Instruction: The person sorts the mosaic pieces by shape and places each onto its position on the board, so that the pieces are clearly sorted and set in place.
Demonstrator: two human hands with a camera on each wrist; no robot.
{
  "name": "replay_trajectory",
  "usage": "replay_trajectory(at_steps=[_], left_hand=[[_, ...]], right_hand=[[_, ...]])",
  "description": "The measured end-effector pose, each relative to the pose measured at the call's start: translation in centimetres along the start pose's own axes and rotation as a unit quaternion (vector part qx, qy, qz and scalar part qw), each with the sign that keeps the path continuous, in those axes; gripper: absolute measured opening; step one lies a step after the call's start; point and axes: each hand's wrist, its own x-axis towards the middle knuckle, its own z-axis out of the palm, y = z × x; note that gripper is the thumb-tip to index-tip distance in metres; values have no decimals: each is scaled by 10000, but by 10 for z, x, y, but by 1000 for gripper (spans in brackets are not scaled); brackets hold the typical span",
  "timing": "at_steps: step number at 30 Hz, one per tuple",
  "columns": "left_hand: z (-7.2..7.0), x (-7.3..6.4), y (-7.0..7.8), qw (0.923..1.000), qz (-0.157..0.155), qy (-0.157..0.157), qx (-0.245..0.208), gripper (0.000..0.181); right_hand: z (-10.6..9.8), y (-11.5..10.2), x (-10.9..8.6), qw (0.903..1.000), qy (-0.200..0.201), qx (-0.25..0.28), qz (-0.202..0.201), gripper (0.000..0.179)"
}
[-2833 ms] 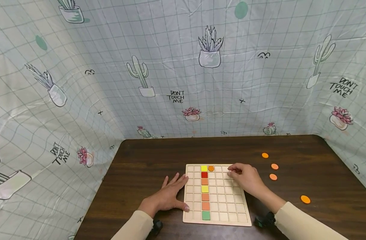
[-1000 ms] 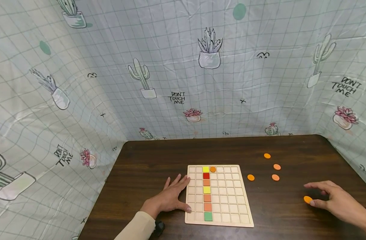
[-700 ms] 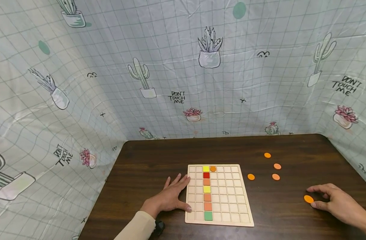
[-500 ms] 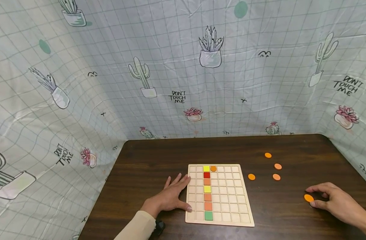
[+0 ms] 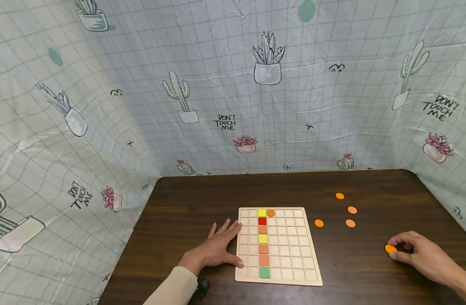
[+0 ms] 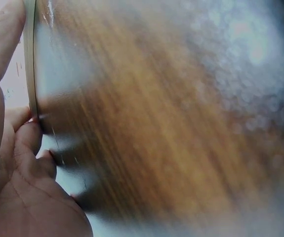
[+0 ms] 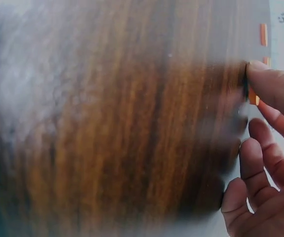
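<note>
My right hand (image 5: 421, 254) pinches an orange disc (image 5: 390, 249) between thumb and index finger at the right of the table. In the right wrist view, the disc's orange edge (image 7: 253, 97) shows between those fingertips, low over the wood; the other fingers are loosely bent. My left hand (image 5: 213, 250) rests with spread fingers against the left edge of a wooden grid board (image 5: 294, 241), its thumb at the lower left edge. One column of the board bears coloured squares: yellow, red, orange and green. Beside the top yellow square (image 5: 261, 213) lies a darker orange disc (image 5: 270, 213).
Right of the board lies an orange disc (image 5: 319, 223). Further right are two salmon discs, an upper salmon disc (image 5: 352, 210) and a lower salmon disc (image 5: 350, 223). Behind them is another orange disc (image 5: 340, 196). A patterned curtain (image 5: 217, 84) surrounds the dark table (image 5: 194, 195).
My right hand has moved from the board's upper right to the table's right side, and its fingers have closed on the orange disc there. Another orange disc now shows beside the board.
</note>
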Motion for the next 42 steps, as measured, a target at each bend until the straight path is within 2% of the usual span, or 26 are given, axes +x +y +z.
replay_trajectory(at_steps=[4, 9, 17, 31, 42], left_hand=[[-1, -1, 1, 10000, -4, 0, -2, 111], [-1, -2, 2, 10000, -3, -12, 5, 110], [-1, -1, 2, 10000, -35, -16, 4, 110], [-1, -1, 0, 10000, 21, -14, -66, 109], [-1, 0, 1, 10000, -21, -23, -28, 110]], right_hand=[[0, -5, 1, 9997, 22, 204, 137, 29], [2, -13, 1, 9981, 259, 512, 244, 36], [6, -24, 5, 9971, 568, 450, 250, 36], [11, -29, 8, 9959, 598, 674, 111, 32], [18, -44, 13, 9940, 702, 832, 45, 31]])
